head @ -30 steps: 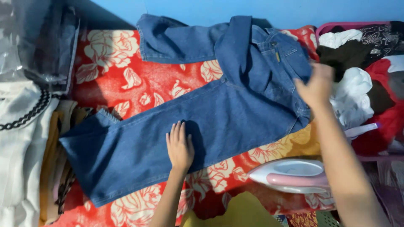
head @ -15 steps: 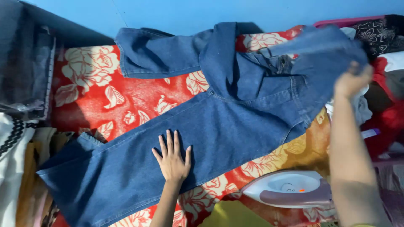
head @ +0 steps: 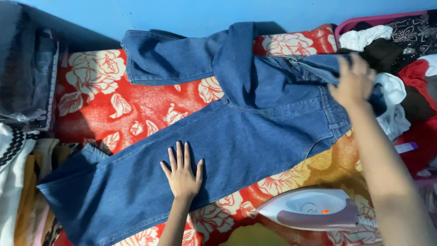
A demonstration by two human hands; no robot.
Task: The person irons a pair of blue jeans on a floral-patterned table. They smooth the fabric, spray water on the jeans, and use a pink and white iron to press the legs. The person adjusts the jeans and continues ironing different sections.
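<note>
Red floral cloth [head: 136, 109] is lying under the jeans [head: 236, 136]; left hand [head: 182, 175] is pressing flat, fingers spread, right hand [head: 353, 82] is gripping the waistband; the iron [head: 314, 209], beside the jeans, is sitting untouched.

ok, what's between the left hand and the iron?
Head view: the lower edge of the jeans leg under the left hand, then a strip of red floral blanket up to the iron. No other object there.

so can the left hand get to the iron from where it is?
Probably yes. The left hand lies flat on the jeans, and the iron sits just to its right on the floral cloth, with nothing between them.
</note>
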